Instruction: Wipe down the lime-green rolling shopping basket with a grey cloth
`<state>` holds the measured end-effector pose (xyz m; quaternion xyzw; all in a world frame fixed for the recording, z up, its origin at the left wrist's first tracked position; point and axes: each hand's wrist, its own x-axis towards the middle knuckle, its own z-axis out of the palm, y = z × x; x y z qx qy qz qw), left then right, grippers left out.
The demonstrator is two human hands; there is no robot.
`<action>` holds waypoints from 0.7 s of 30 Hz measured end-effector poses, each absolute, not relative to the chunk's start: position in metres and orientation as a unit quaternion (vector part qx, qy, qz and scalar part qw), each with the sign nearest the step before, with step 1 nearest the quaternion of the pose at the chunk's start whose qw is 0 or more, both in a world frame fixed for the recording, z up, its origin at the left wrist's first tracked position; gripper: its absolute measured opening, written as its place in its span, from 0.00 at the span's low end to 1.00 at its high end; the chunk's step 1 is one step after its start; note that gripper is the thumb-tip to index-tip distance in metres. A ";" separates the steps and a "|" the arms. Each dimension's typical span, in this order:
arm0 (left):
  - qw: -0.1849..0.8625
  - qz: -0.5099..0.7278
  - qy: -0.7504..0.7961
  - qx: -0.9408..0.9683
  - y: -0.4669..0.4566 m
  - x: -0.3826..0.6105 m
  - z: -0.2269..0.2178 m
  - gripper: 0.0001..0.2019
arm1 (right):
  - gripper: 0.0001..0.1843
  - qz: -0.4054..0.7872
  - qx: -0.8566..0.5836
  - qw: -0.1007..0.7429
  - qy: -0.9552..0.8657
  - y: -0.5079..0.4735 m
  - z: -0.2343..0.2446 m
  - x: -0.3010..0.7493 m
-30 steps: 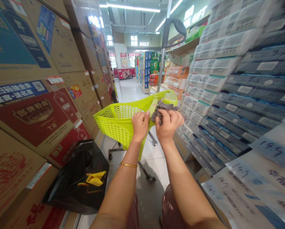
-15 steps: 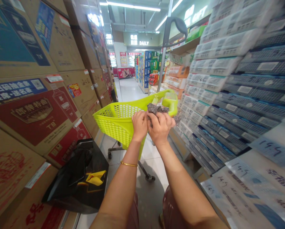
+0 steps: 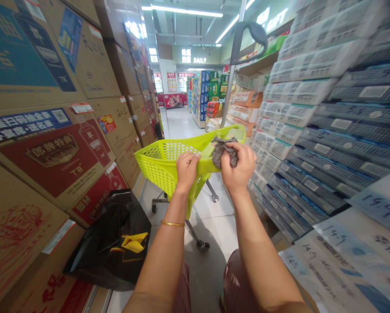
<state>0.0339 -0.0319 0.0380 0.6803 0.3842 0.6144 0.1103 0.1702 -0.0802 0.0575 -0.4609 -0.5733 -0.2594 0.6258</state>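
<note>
A lime-green plastic shopping cart (image 3: 162, 167) stands in the aisle just ahead of me. My left hand (image 3: 186, 169) is closed over its near rim. My right hand (image 3: 237, 167) is closed on a crumpled grey rag (image 3: 223, 150), which is bunched against the rim's right part. A gold bangle circles my left wrist. The cart's grey handle (image 3: 252, 37) rises on a metal pole behind my right hand.
Stacked cardboard cartons (image 3: 51, 143) wall the left side. Shelves of packaged tissue (image 3: 328, 113) fill the right. A black bag (image 3: 112, 241) with a yellow piece lies on the floor at the lower left. The tiled aisle (image 3: 178, 124) runs ahead toward more displays.
My right hand has slid the rag from beside my left hand to the right along the rim. The left hand has stayed on the rim.
</note>
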 end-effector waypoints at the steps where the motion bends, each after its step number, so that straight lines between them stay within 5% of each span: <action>1: 0.117 0.620 0.376 0.679 -0.031 0.029 0.038 0.16 | 0.10 -0.243 -0.452 0.619 -0.594 -0.082 0.060 0.170; 7: 0.126 0.639 0.364 0.666 -0.024 0.004 0.033 0.16 | 0.10 -0.193 -0.444 0.571 -0.663 -0.089 0.065 0.150; 15: 0.014 0.603 0.411 0.684 -0.050 -0.002 0.052 0.19 | 0.11 -0.171 -0.462 0.565 -0.662 -0.095 0.065 0.117; 21: 0.115 0.607 0.368 0.695 -0.076 0.008 0.073 0.24 | 0.11 -0.129 -0.437 0.587 -0.669 -0.097 0.066 0.102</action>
